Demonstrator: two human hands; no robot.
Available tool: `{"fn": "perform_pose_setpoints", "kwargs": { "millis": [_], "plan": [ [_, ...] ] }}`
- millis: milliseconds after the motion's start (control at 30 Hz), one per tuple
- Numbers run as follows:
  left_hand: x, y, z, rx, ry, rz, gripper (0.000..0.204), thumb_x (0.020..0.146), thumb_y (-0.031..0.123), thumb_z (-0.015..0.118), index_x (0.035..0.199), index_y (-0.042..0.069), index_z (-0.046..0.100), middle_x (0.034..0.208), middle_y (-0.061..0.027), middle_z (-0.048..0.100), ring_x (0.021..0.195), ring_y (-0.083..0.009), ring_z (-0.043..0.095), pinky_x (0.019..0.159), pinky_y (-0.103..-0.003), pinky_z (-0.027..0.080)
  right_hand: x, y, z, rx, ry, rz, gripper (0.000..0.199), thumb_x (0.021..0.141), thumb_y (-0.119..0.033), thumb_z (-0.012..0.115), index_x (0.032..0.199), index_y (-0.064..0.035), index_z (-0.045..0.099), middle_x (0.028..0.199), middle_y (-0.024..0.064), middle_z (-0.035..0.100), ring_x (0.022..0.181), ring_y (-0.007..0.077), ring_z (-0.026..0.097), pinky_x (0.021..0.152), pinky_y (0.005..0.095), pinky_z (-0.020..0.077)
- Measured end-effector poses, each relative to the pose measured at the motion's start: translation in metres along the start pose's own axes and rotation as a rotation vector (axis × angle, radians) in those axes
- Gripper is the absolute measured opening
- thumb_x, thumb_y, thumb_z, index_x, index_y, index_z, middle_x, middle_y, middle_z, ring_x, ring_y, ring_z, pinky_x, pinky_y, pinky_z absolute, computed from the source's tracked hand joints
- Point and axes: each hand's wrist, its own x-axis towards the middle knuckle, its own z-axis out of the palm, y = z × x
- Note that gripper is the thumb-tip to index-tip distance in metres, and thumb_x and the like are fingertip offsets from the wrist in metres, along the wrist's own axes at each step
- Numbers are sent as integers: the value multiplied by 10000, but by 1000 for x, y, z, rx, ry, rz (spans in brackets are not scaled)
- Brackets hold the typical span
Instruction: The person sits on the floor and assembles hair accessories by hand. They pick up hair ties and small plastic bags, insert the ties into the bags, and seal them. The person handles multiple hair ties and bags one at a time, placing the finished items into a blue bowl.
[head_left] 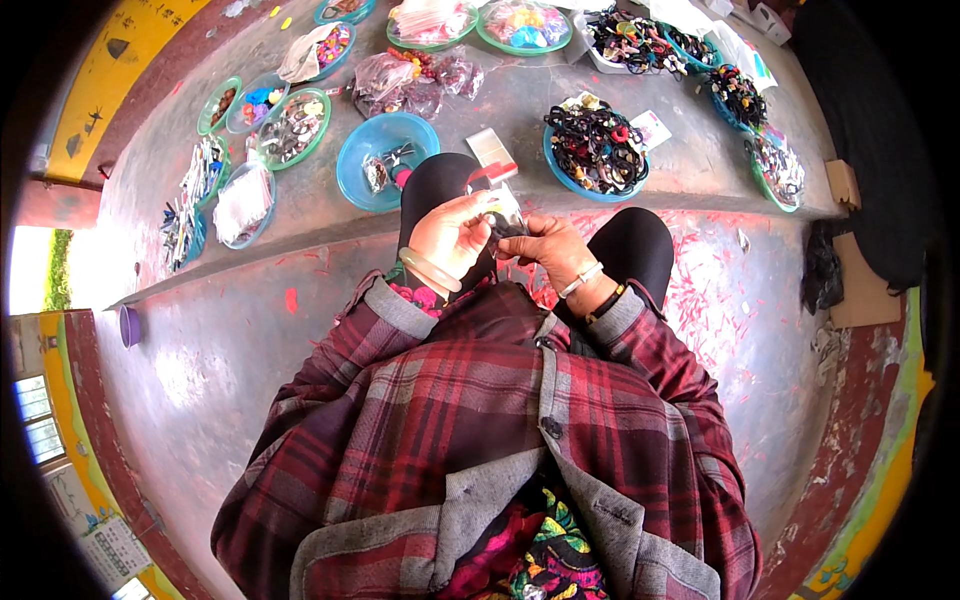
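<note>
Grey concrete ledge [512, 100] stretches beyond both hands, its plastic bowls [325, 120] apparently set within easy reach. Left hand [448, 240] pinches a small clear packet [507, 212] with dark contents while right hand [552, 245] grips its right side, presumably to keep it steady between them. Just beyond the left hand, a blue bowl [358, 145] holds some shiny packets [376, 174]; beyond the right hand, a blue basin [585, 193] brims with black hair ties [595, 145].

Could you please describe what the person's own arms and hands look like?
Dark red plaid sleeves with grey cuffs cover both arms. The gloveless left hand has a pale bangle at its wrist; the gloveless right hand has a pale band and a dark bracelet.
</note>
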Motion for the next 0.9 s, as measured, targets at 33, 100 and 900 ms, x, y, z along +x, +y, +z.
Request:
{"fn": "perform_pose_setpoints", "kwargs": {
  "millis": [33, 100, 900],
  "plan": [
    [0, 0, 0, 2, -7, 3, 219, 866, 95, 491, 1022, -50, 542, 921, -93, 588, 730, -90, 544, 610, -148, 494, 1, 1, -1, -13, 2, -2, 127, 724, -64, 650, 848, -37, 646, 730, 32, 647, 617, 65, 555, 549, 184, 384],
    [-1, -2, 1, 52, -54, 43, 219, 869, 99, 488, 1023, -45, 546, 937, -95, 591, 759, -97, 559, 626, -161, 495, 0, 2, -1, -33, -3, 5, 124, 719, -73, 653, 838, -40, 648, 718, 31, 645, 611, 70, 555, 546, 189, 383],
    [-22, -19, 25, 413, -30, 241, 197, 864, 94, 503, 997, -37, 566, 870, -74, 597, 703, -96, 570, 572, -200, 509, -8, 2, 0, 163, 215, -395, 105, 771, 4, 601, 874, -2, 623, 809, 26, 612, 713, 77, 547, 647, 206, 443]
  ]
}}
